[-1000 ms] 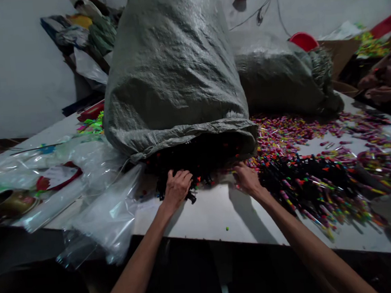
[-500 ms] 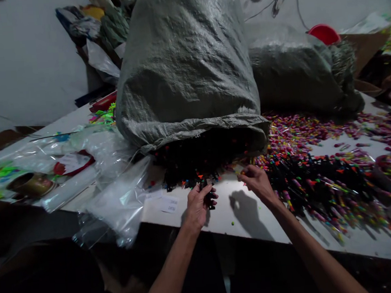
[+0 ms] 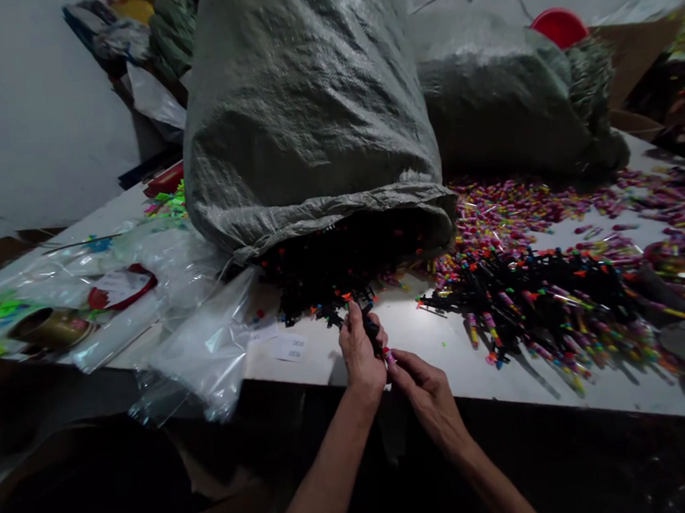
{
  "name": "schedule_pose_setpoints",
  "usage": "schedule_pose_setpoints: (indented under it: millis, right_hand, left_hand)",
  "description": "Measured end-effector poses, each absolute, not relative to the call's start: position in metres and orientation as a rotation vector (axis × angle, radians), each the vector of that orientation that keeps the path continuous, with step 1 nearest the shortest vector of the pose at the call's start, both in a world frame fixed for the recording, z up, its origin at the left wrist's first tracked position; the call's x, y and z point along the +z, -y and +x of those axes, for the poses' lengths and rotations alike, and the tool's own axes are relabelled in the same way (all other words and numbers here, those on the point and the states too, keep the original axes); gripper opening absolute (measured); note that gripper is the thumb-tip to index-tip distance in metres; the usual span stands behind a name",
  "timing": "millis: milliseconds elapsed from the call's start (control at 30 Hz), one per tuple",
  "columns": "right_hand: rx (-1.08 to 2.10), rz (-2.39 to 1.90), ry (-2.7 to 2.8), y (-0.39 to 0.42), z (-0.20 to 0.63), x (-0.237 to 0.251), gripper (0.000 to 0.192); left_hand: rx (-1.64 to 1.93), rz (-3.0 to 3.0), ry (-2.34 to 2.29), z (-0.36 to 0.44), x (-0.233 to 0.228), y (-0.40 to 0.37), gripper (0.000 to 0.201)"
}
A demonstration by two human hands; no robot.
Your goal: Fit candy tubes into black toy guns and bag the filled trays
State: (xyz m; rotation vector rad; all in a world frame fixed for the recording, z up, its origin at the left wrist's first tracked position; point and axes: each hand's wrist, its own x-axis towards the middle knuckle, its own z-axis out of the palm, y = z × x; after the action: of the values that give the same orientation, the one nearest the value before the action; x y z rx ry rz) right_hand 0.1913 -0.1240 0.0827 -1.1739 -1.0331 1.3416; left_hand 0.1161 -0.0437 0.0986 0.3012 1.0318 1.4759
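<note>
My left hand (image 3: 361, 356) is closed around a black plastic toy piece (image 3: 371, 327) at the table's front edge. My right hand (image 3: 429, 392) pinches a small pink tube (image 3: 389, 357) against the near end of that piece, where the hands meet. Just beyond them lie black plastic pieces (image 3: 306, 287) with bits of orange, spilling from the mouth of a big grey-green woven sack (image 3: 308, 117). To the right is a pile of black pieces fitted with colourful tubes (image 3: 536, 304). Fingers partly hide the join between tube and piece.
Loose pink and yellow tubes (image 3: 505, 212) cover the table's right back, before a second sack (image 3: 514, 108) and a red basin (image 3: 560, 27). Clear plastic bags (image 3: 208, 354), paper labels (image 3: 289, 346) and a brown tape roll (image 3: 52, 328) lie on the left.
My right hand has come from the tubes by the sack's mouth down and left to my left hand, bringing a pink tube. The view has shifted slightly.
</note>
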Motion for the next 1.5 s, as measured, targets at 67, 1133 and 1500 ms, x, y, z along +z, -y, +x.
schedule_pose_setpoints:
  millis: [67, 1133, 1500]
  right_hand:
    - [1.337, -1.182, 1.051, 0.126, 0.195, 0.082, 0.035]
    - [1.132, -1.353, 0.996, 0.146, 0.204, 0.086, 0.028]
    - [0.829, -1.343, 1.273, 0.146, 0.208, 0.083, 0.022]
  left_hand:
    - [1.484, 0.322, -1.021, 0.118, 0.101, 0.045, 0.045]
    - [1.458, 0.476, -1.002, 0.135, 0.106, 0.061, 0.044]
    - [1.454, 0.496, -1.064, 0.138, 0.102, 0.061, 0.041]
